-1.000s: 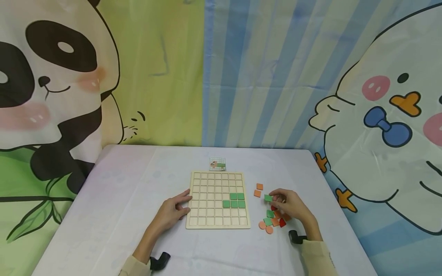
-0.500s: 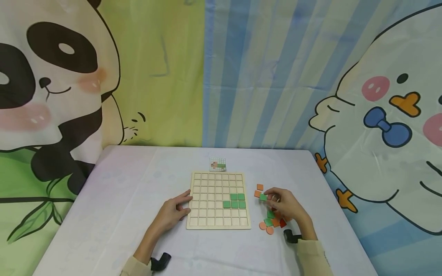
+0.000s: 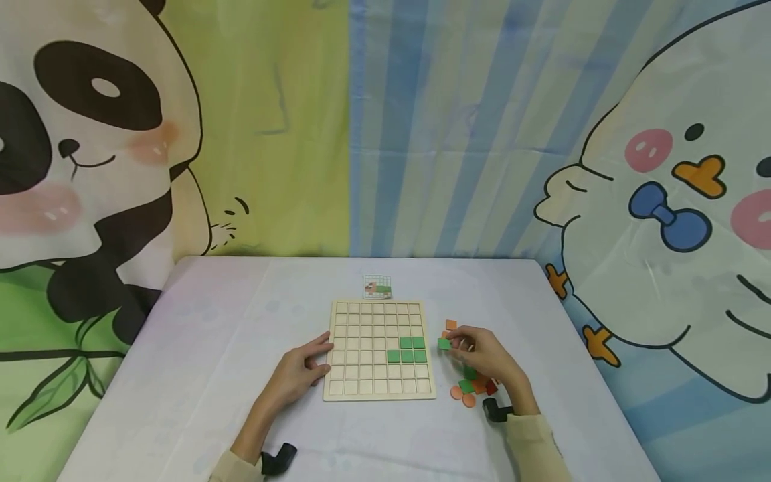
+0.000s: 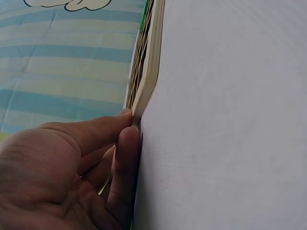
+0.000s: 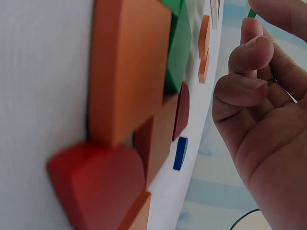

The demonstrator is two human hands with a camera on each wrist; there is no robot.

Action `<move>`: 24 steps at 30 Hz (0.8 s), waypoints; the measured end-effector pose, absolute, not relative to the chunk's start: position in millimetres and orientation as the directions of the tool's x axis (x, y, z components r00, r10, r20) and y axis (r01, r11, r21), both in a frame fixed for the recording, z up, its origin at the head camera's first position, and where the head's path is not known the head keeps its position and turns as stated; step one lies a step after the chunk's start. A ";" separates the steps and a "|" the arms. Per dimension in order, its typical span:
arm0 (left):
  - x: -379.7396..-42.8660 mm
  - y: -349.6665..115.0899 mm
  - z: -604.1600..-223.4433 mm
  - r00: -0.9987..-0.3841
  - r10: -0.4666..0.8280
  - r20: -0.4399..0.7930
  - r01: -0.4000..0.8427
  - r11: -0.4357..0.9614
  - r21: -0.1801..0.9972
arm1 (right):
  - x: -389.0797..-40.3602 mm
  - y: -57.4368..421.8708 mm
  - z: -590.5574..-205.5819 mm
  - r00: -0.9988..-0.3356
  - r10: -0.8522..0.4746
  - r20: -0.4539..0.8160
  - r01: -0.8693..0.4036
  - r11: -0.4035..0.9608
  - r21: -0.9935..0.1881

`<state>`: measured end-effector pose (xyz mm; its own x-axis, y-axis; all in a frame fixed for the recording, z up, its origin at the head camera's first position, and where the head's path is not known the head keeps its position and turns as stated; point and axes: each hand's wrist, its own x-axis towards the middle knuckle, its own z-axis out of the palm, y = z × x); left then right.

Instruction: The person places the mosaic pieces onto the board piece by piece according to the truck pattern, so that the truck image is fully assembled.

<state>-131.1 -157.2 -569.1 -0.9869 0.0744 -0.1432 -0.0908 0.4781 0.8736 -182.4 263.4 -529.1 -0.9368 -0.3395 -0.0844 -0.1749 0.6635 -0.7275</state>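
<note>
Landmark: the pale wooden grid board (image 3: 365, 358).

Left hand (image 3: 296, 370): at the board's left edge, index finger and thumb apart, tips touching the edge. Not gripping.

Right hand (image 3: 484, 351): just right of the board, thumb and fingers clamped on a small flat green square tile (image 3: 444, 344). That tile is off the board, just beside its right edge.

On the board: five seated green squares (image 3: 407, 356), right side, two in one row and three in the next row nearer the person, no gap between rows.

Right of the board: orange square tile (image 3: 451, 324) beyond the right hand, a second one mostly hidden by it. Nearer the person, a loose pile with green squares (image 3: 466, 385), orange squares (image 3: 479, 387), red pieces (image 3: 491, 387), plus two orange round discs (image 3: 468, 400). Right wrist view also shows a dark blue piece (image 5: 180, 154) lying apart from the pile.

Beyond the board's far edge: small printed card (image 3: 377, 287).
</note>
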 end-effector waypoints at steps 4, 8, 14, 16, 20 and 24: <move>-131.0 -157.7 -570.2 -0.987 0.070 -0.145 -0.094 0.477 0.874 | -184.7 259.6 -530.1 -0.928 -0.366 -0.073 -0.200 0.653 -0.730; -131.2 -158.3 -570.9 -0.987 0.077 -0.142 -0.089 0.475 0.876 | -187.8 255.0 -529.1 -0.926 -0.371 -0.073 -0.204 0.654 -0.728; -131.1 -158.5 -570.5 -0.988 0.076 -0.134 -0.082 0.478 0.875 | -189.8 248.2 -524.8 -0.926 -0.369 -0.076 -0.200 0.653 -0.731; -131.4 -158.6 -570.6 -0.988 0.076 -0.135 -0.082 0.480 0.874 | -190.1 246.0 -524.0 -0.923 -0.380 -0.067 -0.212 0.645 -0.735; -131.5 -158.6 -570.4 -0.988 0.081 -0.134 -0.079 0.483 0.872 | -190.8 241.7 -523.2 -0.911 -0.410 -0.051 -0.244 0.632 -0.735; -130.6 -159.1 -570.0 -0.987 0.084 -0.134 -0.078 0.480 0.874 | -191.6 237.6 -522.8 -0.901 -0.432 -0.043 -0.267 0.628 -0.731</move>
<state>-130.6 -159.1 -570.0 -0.9874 0.0839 -0.1340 -0.0779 0.4796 0.8740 -191.6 237.6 -522.8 -0.9007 -0.4324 -0.0427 -0.2671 0.6285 -0.7305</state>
